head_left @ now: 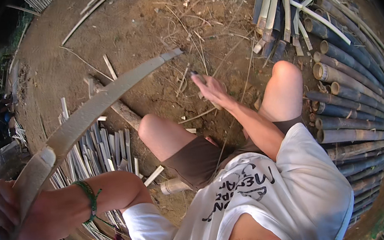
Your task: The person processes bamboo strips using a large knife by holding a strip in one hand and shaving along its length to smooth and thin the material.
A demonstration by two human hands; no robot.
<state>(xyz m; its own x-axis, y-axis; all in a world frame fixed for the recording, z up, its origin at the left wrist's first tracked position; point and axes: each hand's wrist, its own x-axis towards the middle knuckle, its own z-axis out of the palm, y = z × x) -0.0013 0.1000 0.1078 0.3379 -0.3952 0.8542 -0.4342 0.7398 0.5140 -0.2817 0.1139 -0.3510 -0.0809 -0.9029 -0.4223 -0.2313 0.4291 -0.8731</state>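
My left hand (11, 216) is raised at the far left, its fingers wrapped around one end of a long split bamboo strip (93, 107). A pale node shows near that hand. From there the strip slants up and away, thinning to a tip near the upper middle. Low between my knees, my right hand (212, 90) is closed around a short slim tool with a dark end. Most of that tool is hidden by my fingers, so its kind cannot be made out. It lies apart from the strip's far tip.
A thin log (127, 113) lies on the dirt ground (135, 41) by my left knee. Beside it sits a stack of split bamboo pieces (105, 146). Whole bamboo poles (354, 134) line the right side, with more split strips (278, 6) piled at the upper right.
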